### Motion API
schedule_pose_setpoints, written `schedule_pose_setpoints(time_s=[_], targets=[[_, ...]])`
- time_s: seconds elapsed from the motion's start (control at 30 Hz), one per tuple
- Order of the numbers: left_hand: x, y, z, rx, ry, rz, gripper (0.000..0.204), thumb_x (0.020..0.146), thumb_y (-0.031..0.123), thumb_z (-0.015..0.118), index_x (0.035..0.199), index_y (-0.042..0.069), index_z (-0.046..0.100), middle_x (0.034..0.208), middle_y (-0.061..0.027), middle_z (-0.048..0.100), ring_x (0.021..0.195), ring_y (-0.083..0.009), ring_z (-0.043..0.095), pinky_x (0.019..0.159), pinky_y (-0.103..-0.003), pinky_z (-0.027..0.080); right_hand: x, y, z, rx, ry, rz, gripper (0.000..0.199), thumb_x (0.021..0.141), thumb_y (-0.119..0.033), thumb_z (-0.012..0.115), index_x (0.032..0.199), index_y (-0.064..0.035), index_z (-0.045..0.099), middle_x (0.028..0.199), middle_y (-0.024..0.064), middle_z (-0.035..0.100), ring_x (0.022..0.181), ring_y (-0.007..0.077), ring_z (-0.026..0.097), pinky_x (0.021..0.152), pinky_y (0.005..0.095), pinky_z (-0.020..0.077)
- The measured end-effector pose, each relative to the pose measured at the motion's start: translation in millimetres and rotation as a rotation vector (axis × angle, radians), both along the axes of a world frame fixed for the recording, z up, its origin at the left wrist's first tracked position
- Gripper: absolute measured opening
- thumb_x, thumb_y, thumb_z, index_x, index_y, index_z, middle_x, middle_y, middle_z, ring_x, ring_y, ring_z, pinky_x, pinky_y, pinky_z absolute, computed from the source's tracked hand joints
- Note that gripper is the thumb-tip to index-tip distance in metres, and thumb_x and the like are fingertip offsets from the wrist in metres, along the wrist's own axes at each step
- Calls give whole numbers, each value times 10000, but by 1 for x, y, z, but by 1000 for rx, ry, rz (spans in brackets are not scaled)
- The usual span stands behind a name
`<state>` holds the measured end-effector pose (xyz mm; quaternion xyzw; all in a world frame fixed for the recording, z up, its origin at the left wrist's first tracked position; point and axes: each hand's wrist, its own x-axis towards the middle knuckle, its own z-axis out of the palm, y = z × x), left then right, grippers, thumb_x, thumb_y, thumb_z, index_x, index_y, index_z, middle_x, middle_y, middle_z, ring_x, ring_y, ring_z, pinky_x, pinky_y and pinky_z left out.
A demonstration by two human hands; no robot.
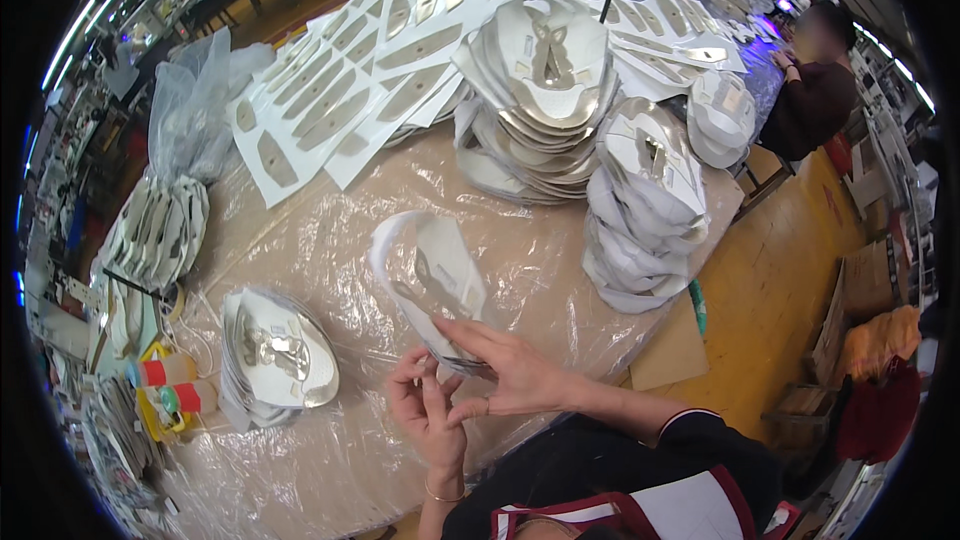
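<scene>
White curved shoe-upper piece (432,275): held upright over the plastic-covered table (330,230), its lower end pinched by the right hand (510,370), fingers closed on it. Left hand (430,410): just beside it, fingertips together at the piece's lower edge. Small stack of similar pieces (280,355) at left; tall stacks (545,90) beyond.

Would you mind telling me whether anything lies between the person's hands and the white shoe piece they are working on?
Nothing visible does: the right hand already grips the white shoe piece at its lower end, and the left hand touches it just below.
</scene>
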<state>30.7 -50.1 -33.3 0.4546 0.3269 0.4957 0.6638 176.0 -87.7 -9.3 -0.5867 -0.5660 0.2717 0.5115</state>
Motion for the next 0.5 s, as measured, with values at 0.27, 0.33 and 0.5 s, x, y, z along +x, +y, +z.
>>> schedule_pose_setpoints(time_s=[0.27,0.33,0.5], targets=[[-17,3,9,181,-99,10,193,1021,165,481,1093,-10,523,1070,-188,607,988,-331,662,786,-414,594,78,-34,45,233,356,-191,388,842,-78,738,1206,-15,619,1126,86,677,923,133,648,773,273,525],[-26,3,5,199,37,82,177,1018,143,490,1079,-14,545,1046,-175,620,965,-295,664,770,-388,584,117,-58,64,351,-34,-524,371,814,-47,758,1163,6,642,1111,105,684,930,156,654,794,278,522],[-58,-1,-19,67,249,195,163,1018,107,499,1087,-14,584,1026,-126,645,946,-203,662,774,-320,553,260,-85,75,471,-629,-808,357,805,81,719,1155,47,656,1209,166,657,1088,203,620,914,300,496]])
